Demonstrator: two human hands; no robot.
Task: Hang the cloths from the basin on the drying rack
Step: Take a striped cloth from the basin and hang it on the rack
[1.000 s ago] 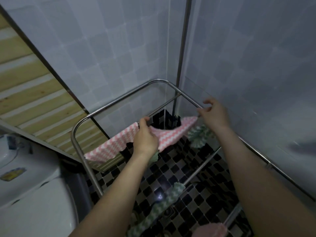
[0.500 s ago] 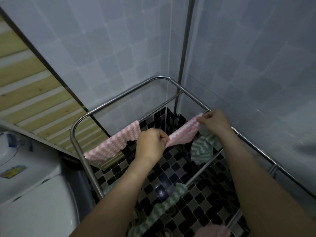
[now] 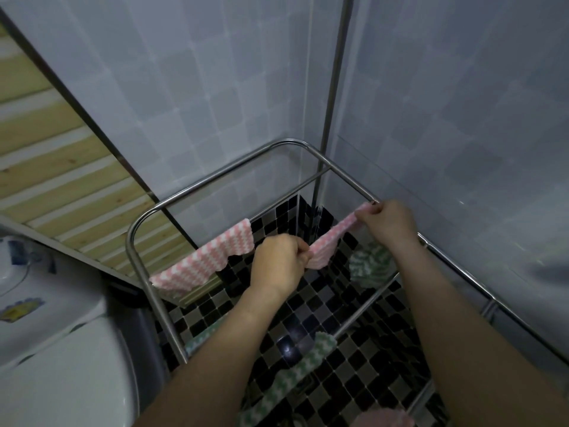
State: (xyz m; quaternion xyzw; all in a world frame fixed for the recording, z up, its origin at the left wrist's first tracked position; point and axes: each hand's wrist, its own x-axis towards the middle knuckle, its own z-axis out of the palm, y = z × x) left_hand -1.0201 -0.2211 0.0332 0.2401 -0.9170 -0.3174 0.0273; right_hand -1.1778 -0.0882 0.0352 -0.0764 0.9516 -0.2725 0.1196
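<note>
A steel drying rack [image 3: 221, 175] stands in the tiled corner. Two pink-and-white wavy cloths hang on one of its rails. The left pink cloth [image 3: 206, 260] is draped alone. My left hand [image 3: 278, 260] pinches the near end of the right pink cloth [image 3: 328, 241], and my right hand [image 3: 386, 223] pinches its far end by the rack's right side bar. A green-and-white cloth [image 3: 371, 265] hangs on a lower rail under my right wrist. Another green cloth [image 3: 295, 372] hangs nearer me. The basin is out of view.
A white washing machine [image 3: 55, 349] fills the lower left beside the rack. A vertical steel pipe [image 3: 334, 87] runs up the wall corner. The floor [image 3: 308, 315] has black mosaic tiles. A pink cloth edge [image 3: 381, 419] shows at the bottom. Wooden slats [image 3: 61, 177] lean at left.
Both hands pulled the right pink cloth taut along the rail. My right hand moved out to the rack's right side bar and my left hand closed on the cloth's near end.
</note>
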